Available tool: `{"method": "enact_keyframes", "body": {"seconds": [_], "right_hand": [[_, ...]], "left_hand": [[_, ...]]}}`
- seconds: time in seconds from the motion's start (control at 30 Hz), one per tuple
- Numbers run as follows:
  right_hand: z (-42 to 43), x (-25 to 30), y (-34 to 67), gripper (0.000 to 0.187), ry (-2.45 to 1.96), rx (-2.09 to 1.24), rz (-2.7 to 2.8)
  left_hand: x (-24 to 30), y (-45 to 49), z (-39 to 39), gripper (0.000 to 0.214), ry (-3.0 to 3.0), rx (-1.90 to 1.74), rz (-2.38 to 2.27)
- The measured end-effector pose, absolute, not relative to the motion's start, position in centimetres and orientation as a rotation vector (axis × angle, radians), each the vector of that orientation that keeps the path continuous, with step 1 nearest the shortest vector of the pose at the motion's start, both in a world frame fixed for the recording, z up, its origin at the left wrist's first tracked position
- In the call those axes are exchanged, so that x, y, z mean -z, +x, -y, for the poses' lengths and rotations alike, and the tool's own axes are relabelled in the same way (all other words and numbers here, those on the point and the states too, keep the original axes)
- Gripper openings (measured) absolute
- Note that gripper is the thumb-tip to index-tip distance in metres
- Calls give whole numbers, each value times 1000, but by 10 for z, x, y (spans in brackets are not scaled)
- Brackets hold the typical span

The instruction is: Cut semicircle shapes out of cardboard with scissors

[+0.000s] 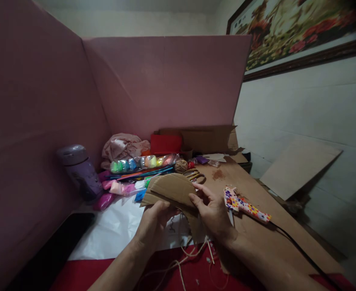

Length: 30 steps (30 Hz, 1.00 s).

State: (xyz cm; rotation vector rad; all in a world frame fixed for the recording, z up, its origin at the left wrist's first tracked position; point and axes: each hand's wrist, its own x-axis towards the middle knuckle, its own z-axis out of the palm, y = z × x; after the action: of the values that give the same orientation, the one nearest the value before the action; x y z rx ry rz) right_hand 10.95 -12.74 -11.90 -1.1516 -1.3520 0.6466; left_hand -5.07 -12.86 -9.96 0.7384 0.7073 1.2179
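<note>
Between my two hands is a cut piece of brown cardboard (173,188) with a rounded top edge and a second layer or strip along its lower side. My left hand (155,220) grips its lower left part, thumb on the near face. At its right edge, my right hand (212,212) pinches it between thumb and fingers. A pointed cardboard part hangs below, partly hidden by my right hand. Under the hands, pale string (178,262) trails over the red cloth (90,273) and up toward the white sheet (105,236).
A flowered glue gun (246,208) with a black cord lies at right. Behind the cardboard are scissors (194,176), a twine ball (181,166) and packs of coloured clay (141,162). A purple bottle (81,173) stands left, near a dark flat object (57,246). Pink panels (166,81) enclose the back and left.
</note>
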Motion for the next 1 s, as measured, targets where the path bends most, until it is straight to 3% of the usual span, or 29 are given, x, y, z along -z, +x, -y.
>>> {"method": "enact_keyframes", "body": {"seconds": [0.33, 0.7, 1.0], "right_hand": [[121, 119, 108, 36, -940, -940, 1097], [120, 108, 117, 28, -839, -922, 896], [126, 88, 123, 26, -758, -1188, 1210]], "left_hand": [[101, -47, 130, 34, 793, -1290, -730], [100, -51, 124, 30, 828, -1311, -780], [84, -71, 118, 24, 1271, -956, -825]]}}
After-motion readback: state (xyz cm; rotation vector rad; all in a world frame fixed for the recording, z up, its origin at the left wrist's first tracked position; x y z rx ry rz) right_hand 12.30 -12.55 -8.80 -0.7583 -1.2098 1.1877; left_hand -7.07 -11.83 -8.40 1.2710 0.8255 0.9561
